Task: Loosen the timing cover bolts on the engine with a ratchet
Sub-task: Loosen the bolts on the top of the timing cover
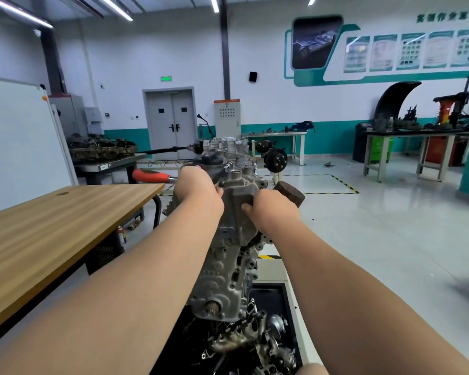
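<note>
Ratchet (149, 175) juts left from left grip (198, 189) curled round it; right grip (276, 209) clasps engine (228, 272).

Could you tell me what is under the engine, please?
Under the engine sits a black tray of loose metal parts. The engine itself hides whatever lies directly beneath it.

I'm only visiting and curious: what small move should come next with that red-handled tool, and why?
Probably a short swing of the ratchet to crack a bolt loose. The left hand grips the ratchet near its head at the top of the timing cover, and the right hand holds the cover's side, seemingly bracing it. The bolt itself is hidden.
</note>
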Available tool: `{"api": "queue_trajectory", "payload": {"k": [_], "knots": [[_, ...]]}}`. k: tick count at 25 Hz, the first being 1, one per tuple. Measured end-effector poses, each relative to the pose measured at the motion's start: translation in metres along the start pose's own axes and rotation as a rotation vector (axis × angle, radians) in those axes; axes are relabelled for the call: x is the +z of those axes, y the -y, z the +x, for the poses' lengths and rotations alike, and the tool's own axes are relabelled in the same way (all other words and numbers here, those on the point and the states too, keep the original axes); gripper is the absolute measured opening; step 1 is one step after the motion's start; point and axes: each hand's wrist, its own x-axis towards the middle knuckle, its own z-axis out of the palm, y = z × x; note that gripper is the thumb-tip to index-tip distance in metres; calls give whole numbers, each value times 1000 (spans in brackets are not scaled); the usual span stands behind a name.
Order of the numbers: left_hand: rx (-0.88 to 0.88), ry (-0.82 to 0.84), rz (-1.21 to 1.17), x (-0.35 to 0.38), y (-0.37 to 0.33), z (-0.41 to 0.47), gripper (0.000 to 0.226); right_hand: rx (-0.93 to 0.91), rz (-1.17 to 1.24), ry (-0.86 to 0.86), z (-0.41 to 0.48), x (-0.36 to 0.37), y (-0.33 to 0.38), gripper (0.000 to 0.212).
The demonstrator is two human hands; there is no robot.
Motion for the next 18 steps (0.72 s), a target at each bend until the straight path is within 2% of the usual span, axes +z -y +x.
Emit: {"api": "queue_trajectory", "payload": {"k": [3,5,8,10,12,15,16,17,18], "knots": [[115,-81,235,-11,-10,7,34,-3,4,-20,-2,1,2,29],[327,-108,505,-14,-14,5,26,-1,-3,-24,-3,-1,3,28],[867,166,1174,-17,-13,3,19,0,-44,4,-8,0,8,26],[1249,348,1694,-12,-10,1,26,-3,-78,24,-13,3,10,22],[1404,506,1970,-7,-8,-2,34,-14,-112,22,-14,2,12,18],[1399,516,2019,-11,-3,3,33,-19,-121,12,-13,-4,13,13],[1336,477,1916,-15,0,2,29,-11,-111,8,-13,-5,13,11],[1217,413,1717,-16,4,-2,24,-3,-106,1,-13,-7,13,11],[1020,326,1417,-13,8,-7,20,0,-106,-7,-12,-7,14,13]]}}
